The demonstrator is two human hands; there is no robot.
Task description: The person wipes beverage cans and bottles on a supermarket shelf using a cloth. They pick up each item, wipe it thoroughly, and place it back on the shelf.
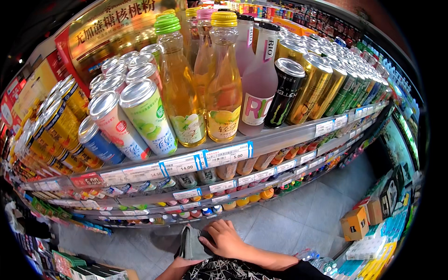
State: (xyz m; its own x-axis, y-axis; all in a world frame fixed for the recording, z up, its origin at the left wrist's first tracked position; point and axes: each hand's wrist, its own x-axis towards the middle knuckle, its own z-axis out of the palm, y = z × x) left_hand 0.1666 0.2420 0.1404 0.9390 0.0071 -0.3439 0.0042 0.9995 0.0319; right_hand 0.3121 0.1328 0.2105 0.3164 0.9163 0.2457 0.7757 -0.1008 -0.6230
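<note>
A folded grey cloth (193,243) is between my hands, low in front of my body. My left hand (188,259) holds it from below; the cloth covers most of that hand, and the wrist shows beneath. Against the cloth's right side, my right hand (224,238) has its thumb on the fabric and its fingers bent over the edge. Both hands are apart from the shelf. Beyond them, the top shelf bears a green-capped glass bottle (182,91), a yellow-capped bottle (224,87), a pink RIO bottle (257,84) and a black Monster can (285,92).
Fruit-printed cans (148,117) and yellow cans (64,122) stand left, gold cans (309,89) right. Price tags line the shelf edge (280,138). Lower shelves hold bottles (243,201). Grey floor tiles (280,224) lie below, with cardboard boxes (355,224) at right and goods (94,271) at lower left.
</note>
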